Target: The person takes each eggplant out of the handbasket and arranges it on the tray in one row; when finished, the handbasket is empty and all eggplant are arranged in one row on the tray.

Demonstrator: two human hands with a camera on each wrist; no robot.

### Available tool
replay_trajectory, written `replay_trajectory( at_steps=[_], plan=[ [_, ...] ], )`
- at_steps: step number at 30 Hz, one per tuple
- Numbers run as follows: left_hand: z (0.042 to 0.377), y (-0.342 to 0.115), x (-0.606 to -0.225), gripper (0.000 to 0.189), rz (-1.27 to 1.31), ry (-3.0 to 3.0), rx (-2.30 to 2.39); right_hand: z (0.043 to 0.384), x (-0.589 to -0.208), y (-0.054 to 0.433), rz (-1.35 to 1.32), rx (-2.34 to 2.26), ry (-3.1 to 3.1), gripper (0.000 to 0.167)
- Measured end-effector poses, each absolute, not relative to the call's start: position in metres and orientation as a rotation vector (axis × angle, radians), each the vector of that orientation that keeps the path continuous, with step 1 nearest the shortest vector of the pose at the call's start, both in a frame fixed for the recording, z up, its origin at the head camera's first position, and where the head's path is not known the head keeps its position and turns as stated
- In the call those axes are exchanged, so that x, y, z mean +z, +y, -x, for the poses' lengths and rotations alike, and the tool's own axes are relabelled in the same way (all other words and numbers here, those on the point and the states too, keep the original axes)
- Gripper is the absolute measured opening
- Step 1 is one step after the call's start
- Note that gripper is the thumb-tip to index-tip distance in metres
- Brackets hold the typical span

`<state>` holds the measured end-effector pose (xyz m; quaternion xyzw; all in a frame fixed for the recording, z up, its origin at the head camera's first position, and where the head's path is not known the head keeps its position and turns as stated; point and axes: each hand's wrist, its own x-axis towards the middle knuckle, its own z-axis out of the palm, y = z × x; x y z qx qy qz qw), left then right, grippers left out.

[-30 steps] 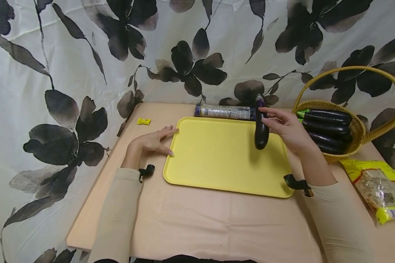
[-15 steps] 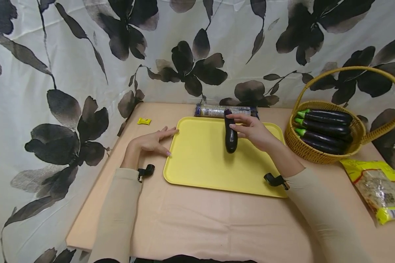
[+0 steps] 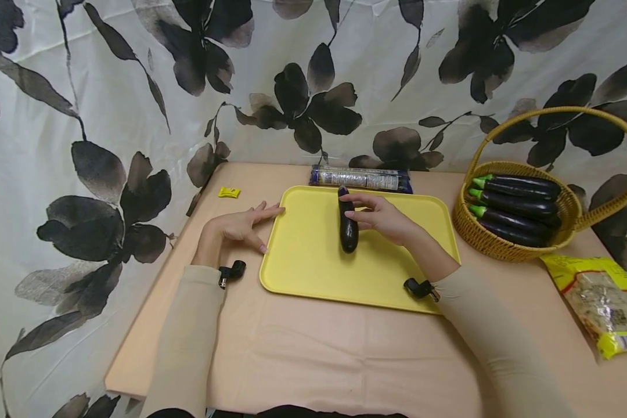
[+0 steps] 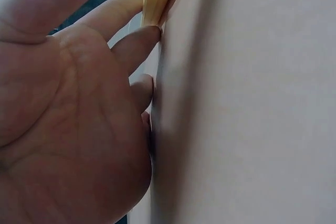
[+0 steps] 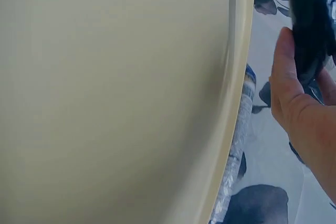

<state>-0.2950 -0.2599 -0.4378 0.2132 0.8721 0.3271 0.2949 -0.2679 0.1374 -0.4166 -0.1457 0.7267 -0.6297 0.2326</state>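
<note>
Moved leftward since a second ago, one glossy dark eggplant (image 3: pixel 348 231) is being held just above the yellow tray (image 3: pixel 303 261), near its middle, with the stem end being pointed toward the back. Of the two hands, the right hand (image 3: pixel 384 219) is being kept partly closed, the eggplant being pinched from its right side between thumb and fingers; the left hand (image 3: pixel 235 226) is being held loosely spread, gripping nothing, the tray's left edge being touched by its fingers. More eggplants (image 3: pixel 522 203) are being held in a wicker basket (image 3: pixel 493 247) on the right, and a clear-and-yellow bag (image 3: pixel 601 302) is being supported by the bench (image 3: pixel 313 348) nearer the person. Behind the tray, a long blue-ended packet (image 3: pixel 360 178) is being shown, and at far left a small yellow wrapper (image 3: pixel 229 192). The background is being filled by flower-printed cloth (image 3: pixel 136 87).
</note>
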Motion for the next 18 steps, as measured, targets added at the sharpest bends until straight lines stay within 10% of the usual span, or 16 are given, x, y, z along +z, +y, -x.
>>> replay_trajectory(
  at_steps=[18],
  plan=[
    [0.295,-0.255,-0.435,0.129,-0.679,2.406,0.623,0.282,-0.43,0.089,0.636,-1.406,2.092,0.051]
  ],
)
